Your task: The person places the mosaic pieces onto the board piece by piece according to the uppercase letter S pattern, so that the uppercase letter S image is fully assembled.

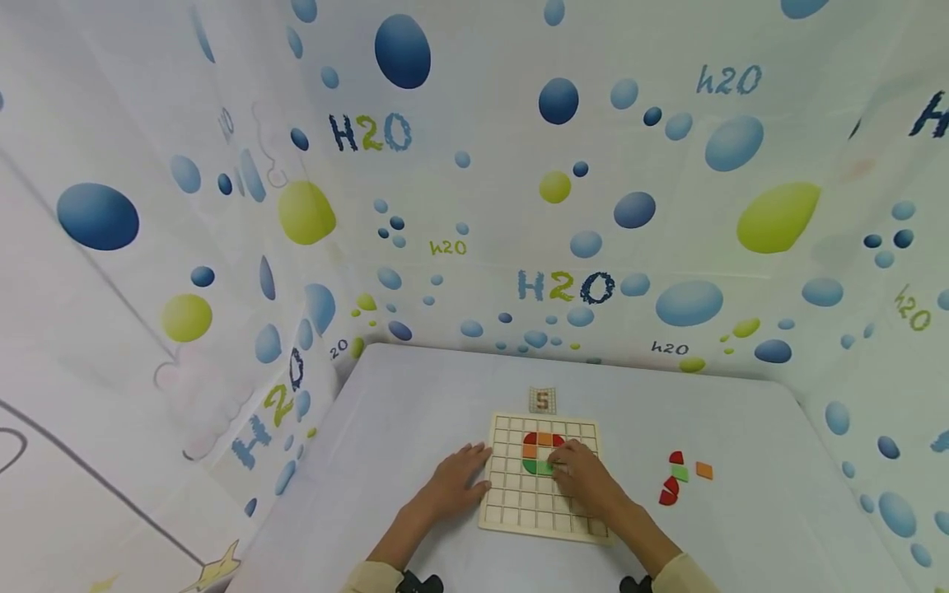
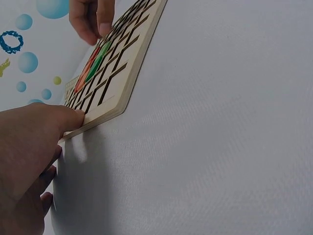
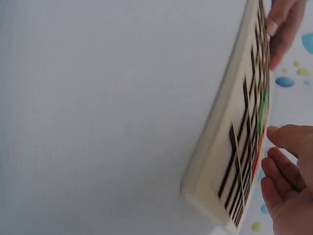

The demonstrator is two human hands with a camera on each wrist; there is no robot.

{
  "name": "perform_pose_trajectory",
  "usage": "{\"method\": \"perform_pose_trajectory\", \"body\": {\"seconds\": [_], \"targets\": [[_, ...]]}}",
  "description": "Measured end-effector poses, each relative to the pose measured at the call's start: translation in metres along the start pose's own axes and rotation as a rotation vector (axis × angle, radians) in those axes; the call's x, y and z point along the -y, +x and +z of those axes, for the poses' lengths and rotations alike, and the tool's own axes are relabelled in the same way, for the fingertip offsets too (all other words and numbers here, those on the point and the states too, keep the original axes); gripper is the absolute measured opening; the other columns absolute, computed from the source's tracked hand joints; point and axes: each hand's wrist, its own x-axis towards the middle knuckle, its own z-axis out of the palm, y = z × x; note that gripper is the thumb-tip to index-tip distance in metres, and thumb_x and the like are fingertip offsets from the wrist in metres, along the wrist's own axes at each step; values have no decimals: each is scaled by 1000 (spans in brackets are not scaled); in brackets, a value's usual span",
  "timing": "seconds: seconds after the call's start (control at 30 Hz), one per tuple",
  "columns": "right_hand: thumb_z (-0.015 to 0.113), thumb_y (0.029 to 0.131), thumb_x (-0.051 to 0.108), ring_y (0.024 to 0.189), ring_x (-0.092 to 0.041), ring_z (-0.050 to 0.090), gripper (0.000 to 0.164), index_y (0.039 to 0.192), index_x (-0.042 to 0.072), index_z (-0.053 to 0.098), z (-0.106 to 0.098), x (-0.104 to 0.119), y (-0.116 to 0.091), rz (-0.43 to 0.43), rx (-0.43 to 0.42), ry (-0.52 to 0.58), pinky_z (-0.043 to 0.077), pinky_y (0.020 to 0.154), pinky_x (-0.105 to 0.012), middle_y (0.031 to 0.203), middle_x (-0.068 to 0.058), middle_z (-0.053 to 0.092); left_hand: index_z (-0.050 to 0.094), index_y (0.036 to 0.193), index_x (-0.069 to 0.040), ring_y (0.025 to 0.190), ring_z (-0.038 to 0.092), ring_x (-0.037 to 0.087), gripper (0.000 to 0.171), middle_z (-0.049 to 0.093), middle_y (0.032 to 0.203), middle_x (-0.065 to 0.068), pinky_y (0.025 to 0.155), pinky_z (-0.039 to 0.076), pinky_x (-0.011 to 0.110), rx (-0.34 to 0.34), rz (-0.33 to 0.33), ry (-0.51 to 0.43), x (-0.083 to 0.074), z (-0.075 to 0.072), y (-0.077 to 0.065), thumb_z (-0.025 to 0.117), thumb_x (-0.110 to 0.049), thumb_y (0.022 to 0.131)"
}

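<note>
A square wooden grid board (image 1: 511, 502) lies on the white table. Near its upper middle, red, orange and green flat pieces form a ring; a green square (image 1: 544, 468) and an orange square (image 1: 530, 451) are among them. At the board's left edge rests my left hand (image 1: 452, 482), its thumb (image 2: 73, 117) on the rim and the fingers beside it. My right hand (image 1: 586, 478) is over the ring's right side, its fingertips close to the pieces and covering some cells. Between its thumb (image 3: 288, 137) and fingers a gap shows, with no piece visible there.
Right of the board lie several loose pieces: red quarter-rounds (image 1: 669, 492), a green one (image 1: 680, 473) and an orange one (image 1: 704, 470). A small card with an S-like figure (image 1: 542, 400) sits behind the board. A bubble-patterned curtain (image 1: 482, 198) rises behind the table.
</note>
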Motion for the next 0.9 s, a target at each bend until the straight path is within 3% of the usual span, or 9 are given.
{"method": "perform_pose_trajectory", "body": {"seconds": [0.17,0.33,0.5,0.63,0.77,0.9], "targets": [[75,98,11,113,-24,65,16,115,12,74,-24,-16,-12,173,-33,-6,59,98,-47,115,-1,67,47,159,-10,154,39,37,61,46,164,13,124,35,58,-4,10,1,-1,1,0,65,-31,104],[78,95,8,109,-28,67,26,120,6,72,-54,-34,-34,241,-92,-74,60,94,-49,116,-10,67,47,159,-8,153,40,39,61,47,164,15,124,36,60,-14,24,0,-1,0,0,64,-30,105],[78,95,13,88,-26,67,27,115,-3,66,-80,-51,-63,370,-96,-98,60,72,-41,104,-17,63,46,159,-9,154,39,38,61,46,164,15,124,35,60,-10,15,-9,1,2,2,63,-31,105],[80,93,18,71,-19,57,34,106,-7,61,-91,-61,-81,486,-57,-100,49,58,-31,88,-13,59,47,158,-8,153,39,39,61,46,164,15,123,35,61,-10,17,-9,2,2,2,63,-31,105],[84,90,16,73,-19,51,33,99,-6,61,-91,-70,-89,500,-27,-99,43,60,-30,80,-8,56,47,158,-6,153,40,41,61,46,163,17,123,35,62,-15,25,-17,2,1,2,63,-30,104],[83,88,7,81,-22,53,24,98,-5,65,-87,-74,-93,466,-38,-108,47,66,-33,87,-10,58,46,159,-7,154,39,40,61,45,164,15,124,35,61,-5,27,-14,2,2,2,62,-31,105]]}}
